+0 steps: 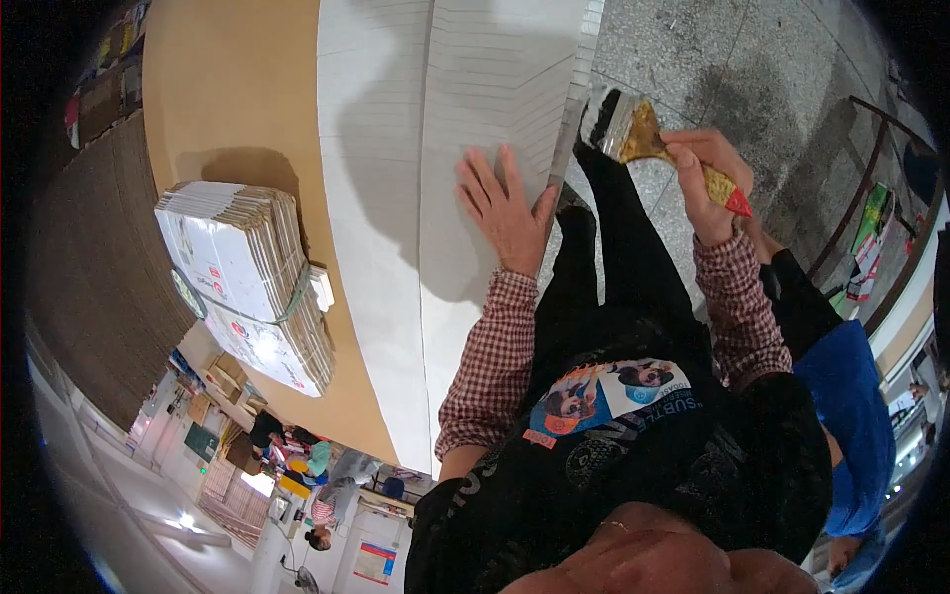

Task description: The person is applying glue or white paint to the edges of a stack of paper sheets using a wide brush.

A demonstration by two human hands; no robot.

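Note:
My left hand (503,220) lies flat with its fingers spread on a wide layer of white sheets (475,49), whose many edges show as thin, closely spaced lines. In my right hand (714,178), out past the right edge of the sheets and above the floor, is a flat paintbrush (645,136). Its handle is yellow-brown with a red end, and fingers and thumb close round it. The dark bristles carry white stuff at the tip and point left, close to the sheets' edge; whether they touch it I cannot tell.
Left of the sheets, a strapped bundle of flattened white cartons (242,277) rests on the tan tabletop (228,79). A person in blue (841,406) is close by on the right. Beyond them stands a dark metal frame (861,188) on the speckled floor (683,59). Other people appear far off at lower left.

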